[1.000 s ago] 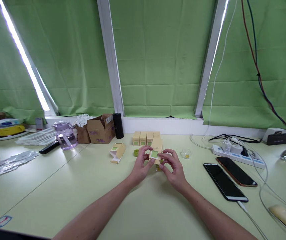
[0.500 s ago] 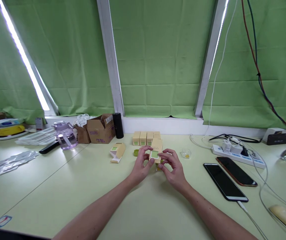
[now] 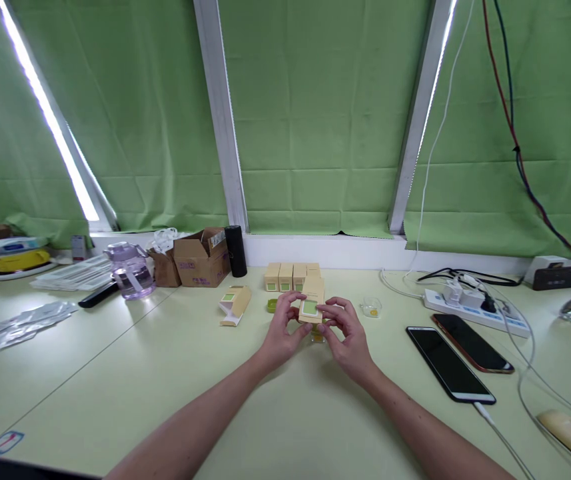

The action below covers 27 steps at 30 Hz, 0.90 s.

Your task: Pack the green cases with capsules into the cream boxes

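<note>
Pinching a small tan carton [image 3: 311,301] between both hands, left hand [image 3: 281,328] and right hand [image 3: 348,333], just above the table [image 3: 165,373], fingers closed on its sides, the person seems mid-assembly; closing its flap likely needs steadying.

Both your forearms reach forward bare and converge, wrists nearly level, so your hands meet close together out in front of you. Your left hand [image 3: 281,330] curls inward with thumb and fingertips pinched toward the right. Your right hand [image 3: 349,335] mirrors it, fingers bent and closing toward the left, palm turned partly down.
</note>
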Each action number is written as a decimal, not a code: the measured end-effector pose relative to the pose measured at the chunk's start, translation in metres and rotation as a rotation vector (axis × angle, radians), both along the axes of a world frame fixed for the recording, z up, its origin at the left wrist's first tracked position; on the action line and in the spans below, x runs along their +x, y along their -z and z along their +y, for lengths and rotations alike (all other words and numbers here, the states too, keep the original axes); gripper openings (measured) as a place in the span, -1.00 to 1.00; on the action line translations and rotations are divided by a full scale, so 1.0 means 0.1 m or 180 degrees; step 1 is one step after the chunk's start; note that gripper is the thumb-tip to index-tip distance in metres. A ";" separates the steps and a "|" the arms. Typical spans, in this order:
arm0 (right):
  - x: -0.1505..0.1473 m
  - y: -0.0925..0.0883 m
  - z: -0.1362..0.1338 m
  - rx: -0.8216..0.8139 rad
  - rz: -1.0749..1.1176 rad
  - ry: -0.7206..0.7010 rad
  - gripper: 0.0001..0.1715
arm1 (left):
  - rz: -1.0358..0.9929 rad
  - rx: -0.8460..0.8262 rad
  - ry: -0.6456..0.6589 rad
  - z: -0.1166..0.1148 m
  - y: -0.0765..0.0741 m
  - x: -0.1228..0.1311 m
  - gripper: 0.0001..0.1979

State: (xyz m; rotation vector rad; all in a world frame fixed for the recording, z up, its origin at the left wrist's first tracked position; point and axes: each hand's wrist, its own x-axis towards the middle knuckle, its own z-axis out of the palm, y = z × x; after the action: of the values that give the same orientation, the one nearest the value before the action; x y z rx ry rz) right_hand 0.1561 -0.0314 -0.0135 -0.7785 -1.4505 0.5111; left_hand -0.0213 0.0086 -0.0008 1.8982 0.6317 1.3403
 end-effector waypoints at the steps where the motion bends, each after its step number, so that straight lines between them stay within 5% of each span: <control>1: 0.00 0.00 0.00 0.0001 -0.0005 0.0013 -0.68 | -0.0012 -0.0009 -0.0007 0.00 0.01 0.00 -0.54; 27: 0.00 0.02 0.04 -0.0061 0.0057 0.0082 -0.73 | -0.0020 -0.0035 -0.0230 0.05 0.06 0.04 -0.61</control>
State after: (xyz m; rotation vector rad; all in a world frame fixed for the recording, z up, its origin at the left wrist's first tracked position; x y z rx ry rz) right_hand 0.1563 -0.0271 -0.0156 -0.8050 -1.4190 0.5116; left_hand -0.0176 0.0137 -0.0071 1.8776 0.7092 1.3846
